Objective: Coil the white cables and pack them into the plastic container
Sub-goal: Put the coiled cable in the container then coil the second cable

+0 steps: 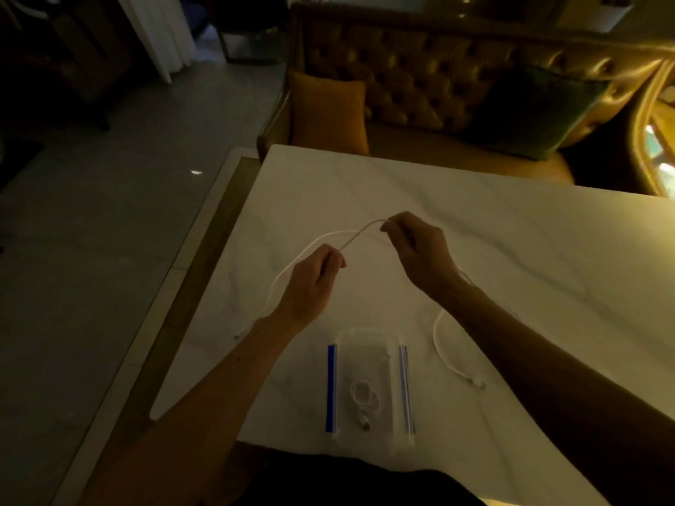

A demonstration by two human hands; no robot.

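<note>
While the free end of the white cable (270,294) trails down to the table (511,250) at the far left, its connector resting near the edge, the left hand (310,283) pinches the strand between thumb and fingers — a narrow grip shut on the cable, apparently to anchor the point where a loop can start. From there the cable rises in a short taut span to the right hand (416,250), whose fingertips close on it in the same tight grip; holding both hands raised keeps this stretch straight and off the table, which should make winding easier. Nearer the person, between the forearms, the plastic container (369,392) lies flat with a blue strip along its left edge, and one coiled cable (361,396) already sits inside — so part of the packing looks done. To the right, a second length of white cable (443,345) curves across the table and ends in a plug; whether it joins the held one behind the right wrist is hidden.
</note>
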